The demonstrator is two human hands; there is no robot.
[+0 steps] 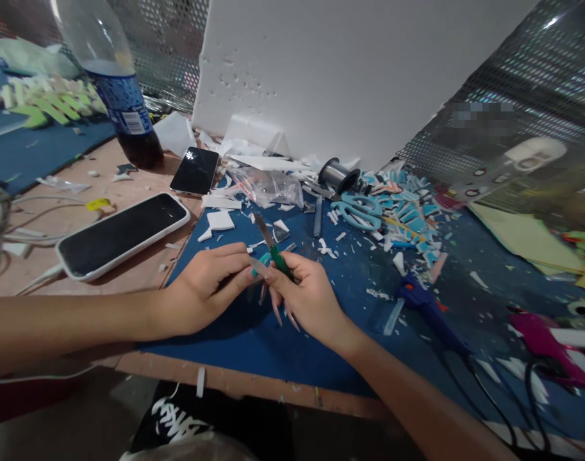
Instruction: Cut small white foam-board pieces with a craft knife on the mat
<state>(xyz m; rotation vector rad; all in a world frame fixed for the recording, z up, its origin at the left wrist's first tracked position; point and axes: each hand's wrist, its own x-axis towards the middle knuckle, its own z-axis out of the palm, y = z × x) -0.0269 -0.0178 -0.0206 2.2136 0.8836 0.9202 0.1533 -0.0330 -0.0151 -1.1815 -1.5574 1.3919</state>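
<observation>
My right hand [309,294] grips a utility knife [281,261] by its green handle. The blade points up and away to the left, over the blue mat [225,339]. My left hand [210,282] is closed, thumb against fingers, on a small thin whitish strip [261,267]. The right thumb meets the strip's other end, so the two hands nearly touch. Something teal shows just behind the strip; I cannot make out whether it is a fingernail or part of the piece. White foam scraps [220,221] lie on the mat beyond the hands.
A phone in a white case [123,237], a second phone [195,170] and a cola bottle [123,102] stand left. Blue scissors [357,211], a wire spool [339,175] and cut scraps [412,205] lie behind. A blue glue gun [431,314] with its cable is at right.
</observation>
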